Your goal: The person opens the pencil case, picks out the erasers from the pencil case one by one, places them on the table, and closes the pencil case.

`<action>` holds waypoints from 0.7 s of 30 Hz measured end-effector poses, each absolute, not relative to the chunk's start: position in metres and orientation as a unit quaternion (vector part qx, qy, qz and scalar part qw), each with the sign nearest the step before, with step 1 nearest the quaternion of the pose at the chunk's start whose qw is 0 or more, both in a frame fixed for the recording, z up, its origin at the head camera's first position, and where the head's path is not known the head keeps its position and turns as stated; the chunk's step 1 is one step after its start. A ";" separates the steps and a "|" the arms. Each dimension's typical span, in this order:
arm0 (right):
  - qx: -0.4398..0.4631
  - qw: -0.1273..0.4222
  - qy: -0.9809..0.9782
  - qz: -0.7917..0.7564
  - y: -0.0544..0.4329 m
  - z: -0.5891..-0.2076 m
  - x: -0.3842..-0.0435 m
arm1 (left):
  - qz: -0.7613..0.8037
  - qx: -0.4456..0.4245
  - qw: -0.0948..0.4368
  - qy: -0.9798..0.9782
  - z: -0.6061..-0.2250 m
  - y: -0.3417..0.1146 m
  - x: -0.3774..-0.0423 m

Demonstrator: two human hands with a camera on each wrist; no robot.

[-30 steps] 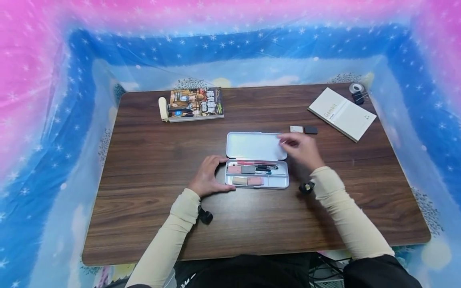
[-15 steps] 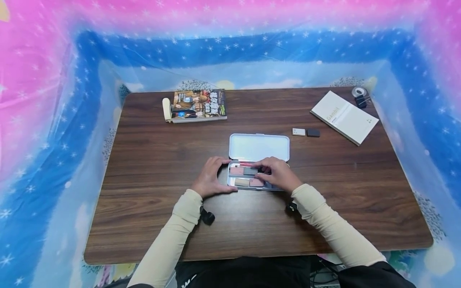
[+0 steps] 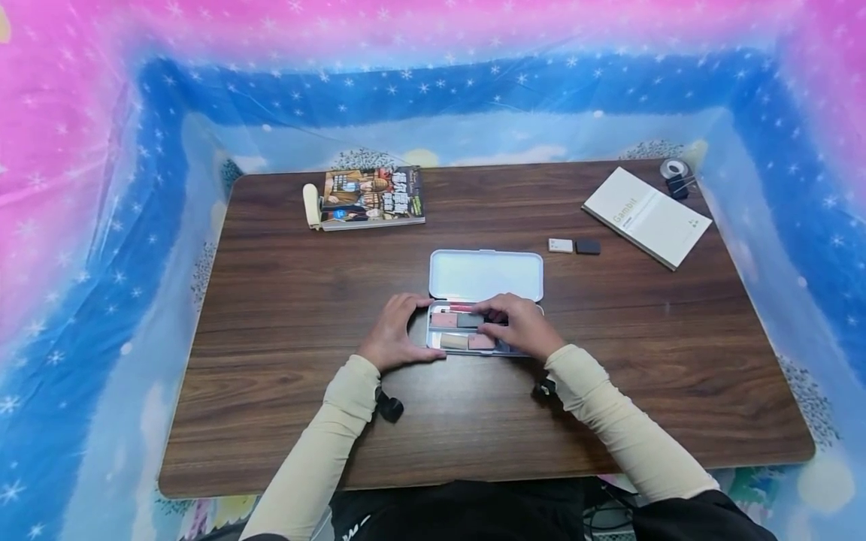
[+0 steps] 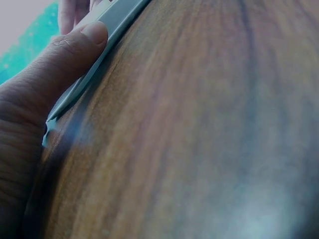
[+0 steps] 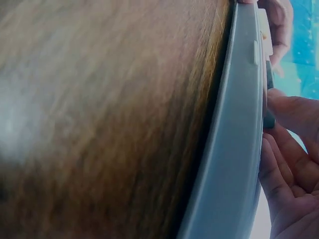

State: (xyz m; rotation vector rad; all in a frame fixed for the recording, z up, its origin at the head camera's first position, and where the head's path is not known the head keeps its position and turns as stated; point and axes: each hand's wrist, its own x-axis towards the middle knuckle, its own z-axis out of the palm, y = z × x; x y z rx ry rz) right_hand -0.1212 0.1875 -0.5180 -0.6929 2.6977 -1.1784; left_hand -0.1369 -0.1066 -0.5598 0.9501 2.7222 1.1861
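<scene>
A white pencil case [image 3: 485,275] lies open with its lid folded back. Its tray holds a pink eraser [image 3: 443,320] and a grey eraser [image 3: 468,321] side by side, with a beige eraser [image 3: 454,342] and another pink eraser [image 3: 481,342] in the front compartment. My left hand [image 3: 392,334] grips the left end of the case, thumb [image 4: 92,37] along its front wall. Reaching into the tray, my right hand [image 3: 524,327] pinches the grey eraser between thumb and fingers. Behind the erasers shows a red pen [image 3: 461,307]; my right hand hides the dark pens.
A white block [image 3: 560,246] and a black block [image 3: 587,246] lie behind the case. A white book [image 3: 646,218], a tape roll [image 3: 673,168] and a black binder clip [image 3: 676,186] are at back right. A comic book [image 3: 372,197] and a cream stapler-like object [image 3: 311,206] stand back left.
My right hand has come from the lid's right edge down and left into the tray, onto the grey eraser. My left hand stays at the case's left end.
</scene>
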 end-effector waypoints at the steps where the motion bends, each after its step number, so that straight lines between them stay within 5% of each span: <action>1: -0.225 0.057 0.889 -0.396 0.188 -0.518 -0.121 | 0.380 0.306 0.012 0.873 -0.560 -0.106 -0.137; 10: -0.170 -0.002 0.882 -0.439 0.214 -0.503 -0.130 | 0.390 0.303 0.010 0.870 -0.558 -0.105 -0.137; 21: -0.027 -0.102 0.895 -0.433 0.328 -0.508 -0.161 | 0.387 0.304 0.010 0.871 -0.558 -0.106 -0.137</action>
